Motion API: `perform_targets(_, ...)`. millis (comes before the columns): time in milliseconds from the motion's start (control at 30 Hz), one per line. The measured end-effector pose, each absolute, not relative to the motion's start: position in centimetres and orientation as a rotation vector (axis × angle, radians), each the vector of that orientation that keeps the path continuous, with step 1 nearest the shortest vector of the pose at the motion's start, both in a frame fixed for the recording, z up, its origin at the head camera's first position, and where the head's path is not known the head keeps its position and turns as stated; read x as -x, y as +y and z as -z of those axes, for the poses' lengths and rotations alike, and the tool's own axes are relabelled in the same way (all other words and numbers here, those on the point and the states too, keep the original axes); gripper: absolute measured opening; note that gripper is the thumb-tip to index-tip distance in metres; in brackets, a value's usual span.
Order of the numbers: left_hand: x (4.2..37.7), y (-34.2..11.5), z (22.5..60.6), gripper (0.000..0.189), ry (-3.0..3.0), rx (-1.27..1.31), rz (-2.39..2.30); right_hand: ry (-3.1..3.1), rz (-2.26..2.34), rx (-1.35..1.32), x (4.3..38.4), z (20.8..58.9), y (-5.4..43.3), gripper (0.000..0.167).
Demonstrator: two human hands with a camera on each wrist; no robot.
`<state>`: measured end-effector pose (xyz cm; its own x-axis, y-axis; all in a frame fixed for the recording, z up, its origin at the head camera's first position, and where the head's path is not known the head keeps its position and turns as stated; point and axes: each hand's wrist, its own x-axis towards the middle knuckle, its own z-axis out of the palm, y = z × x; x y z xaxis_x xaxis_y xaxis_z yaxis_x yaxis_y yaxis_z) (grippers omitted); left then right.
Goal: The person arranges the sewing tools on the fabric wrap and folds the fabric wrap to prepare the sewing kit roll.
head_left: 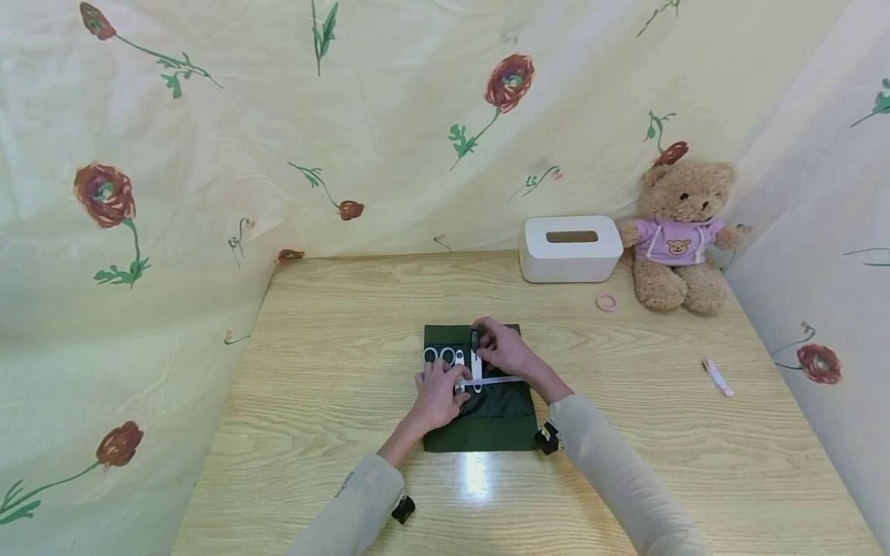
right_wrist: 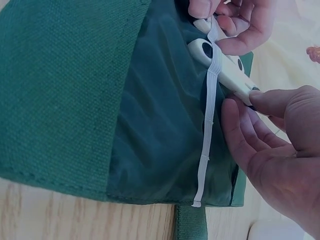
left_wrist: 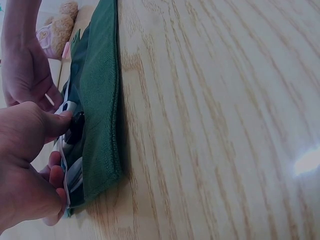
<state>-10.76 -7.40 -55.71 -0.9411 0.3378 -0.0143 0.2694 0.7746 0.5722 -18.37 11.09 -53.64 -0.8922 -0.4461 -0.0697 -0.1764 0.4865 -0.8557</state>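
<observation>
The right hand (head_left: 510,354) pinches the black-ended white tool (head_left: 476,367), which lies toward 12 o'clock of the green pouch (head_left: 480,435), its lower end beneath the elastic band (head_left: 502,380). The left hand (head_left: 436,395) seems to pinch that band. Best lift the elastic slightly, sliding the tool flat along the 12-to-6 line, clear of the scissors (head_left: 441,356) at 10 o'clock.
</observation>
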Motion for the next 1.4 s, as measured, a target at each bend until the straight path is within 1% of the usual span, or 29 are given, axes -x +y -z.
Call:
perform_targets(467,10.72,-7.39,55.74,0.024,2.852,-0.501,-0.906,2.463,1.288,0.538,18.14,53.60,11.13,0.045)
perform_targets(900,10.70,-7.38,55.78,0.025,2.856,-0.491,-0.909,2.473,1.185,0.553,17.93,53.82,11.03,0.041)
perform_targets(1400,10.71,-7.17,55.61,0.024,2.855,-0.461,-0.886,2.497,1.060,0.646,17.80,53.57,10.99,0.037)
